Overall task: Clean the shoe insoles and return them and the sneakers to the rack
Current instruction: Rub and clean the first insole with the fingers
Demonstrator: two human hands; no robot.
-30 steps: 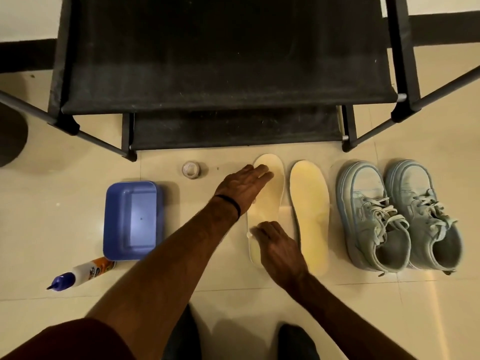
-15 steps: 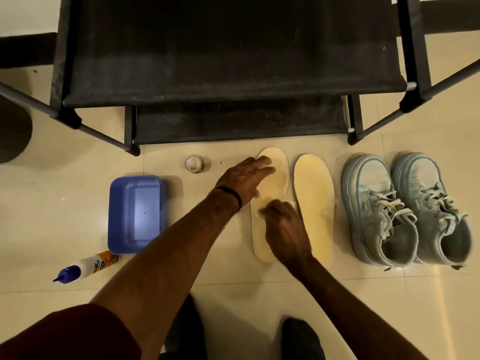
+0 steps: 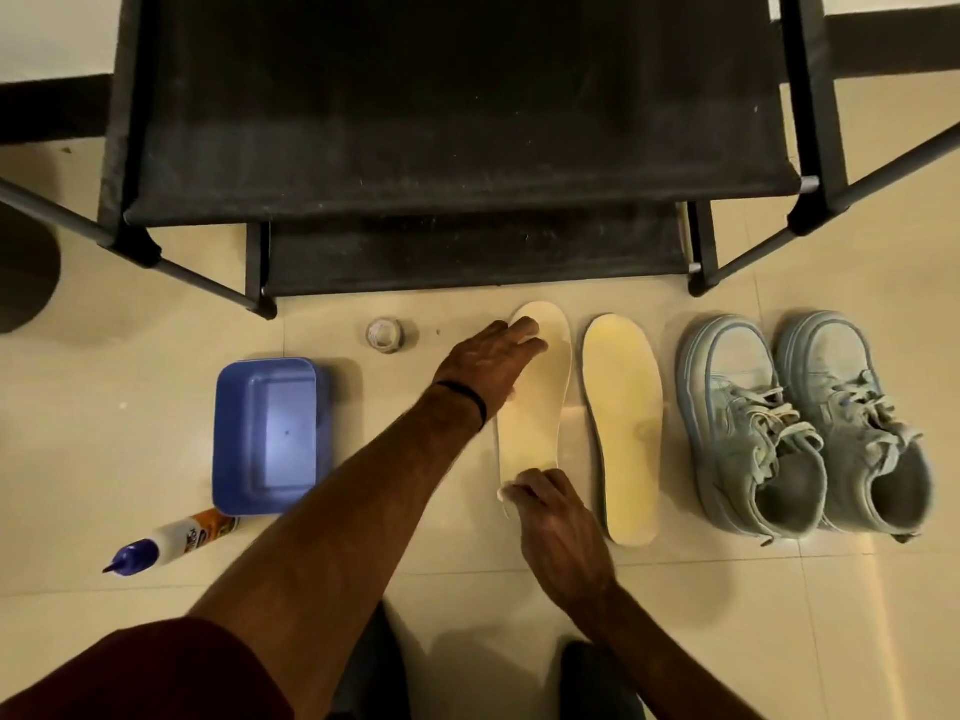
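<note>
Right hand back down at heel end of left insole from mid-insole half second ago; judge wiping stroke under way, cleaning unfinished. Grip: right fingers curled round small pale wad, likely cloth, mostly hidden. Left hand flat, fingers straight, pressing toe end. Second insole just beside; sneakers right, on floor. Rack ahead, top cut off.
</note>
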